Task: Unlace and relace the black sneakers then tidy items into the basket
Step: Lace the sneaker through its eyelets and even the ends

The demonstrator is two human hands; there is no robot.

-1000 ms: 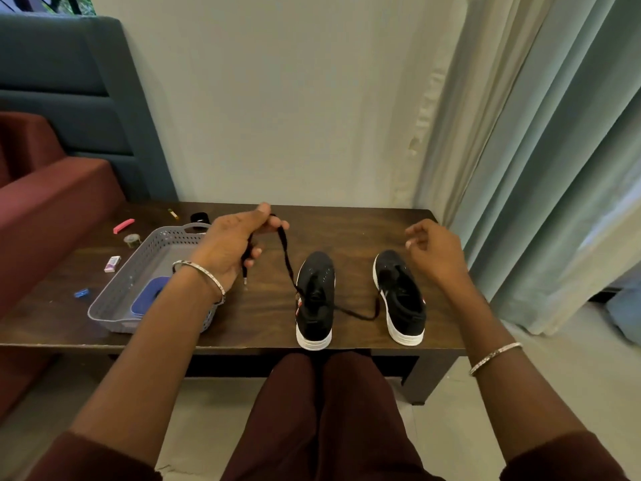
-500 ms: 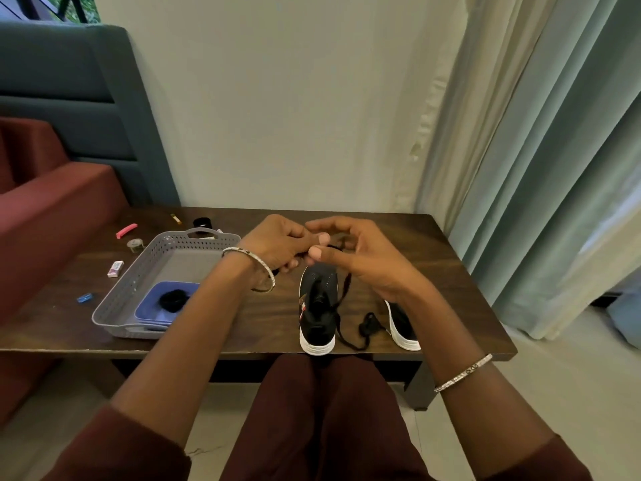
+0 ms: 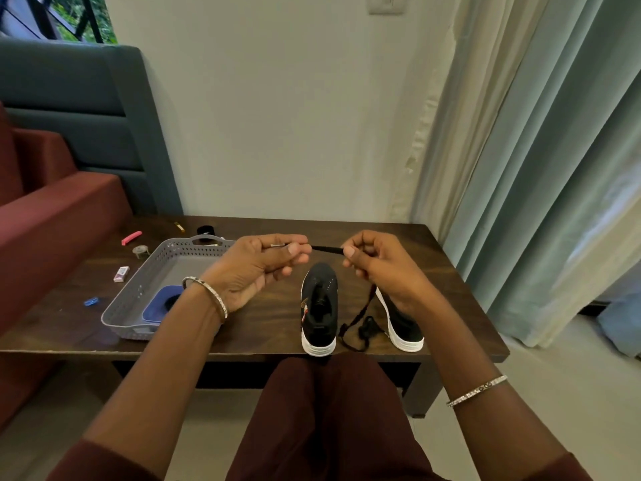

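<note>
- Stretched level above the surface: a short run of black lace, well up from both sneakers.
- Pinched at one end by the left hand, thumb and forefinger closed on it, other fingers curled in, a pale tip showing at the fingertips.
- Gripped on the other side by the right hand, thumb pressed to forefinger, remaining fingers folded round the strand.
- Probably pulled taut like this to smooth the end and line up the tip for threading.
- Trailing down from the right hand into a loose heap on the surface between the sneakers; slack likely left lying there to feed out freely.
- Left sneaker upright near the front edge, toe pointing away, heel close; handy for reaching the eyelets. Too dark to tell whether any lace remains in it.
- Right sneaker just beside it, half hidden behind the right wrist.
- Basket at the left of the surface, well apart from the sneakers, with a blue dish inside.
- Pink clip and blue clip lying outside the basket; tidying judged not yet begun.
</note>
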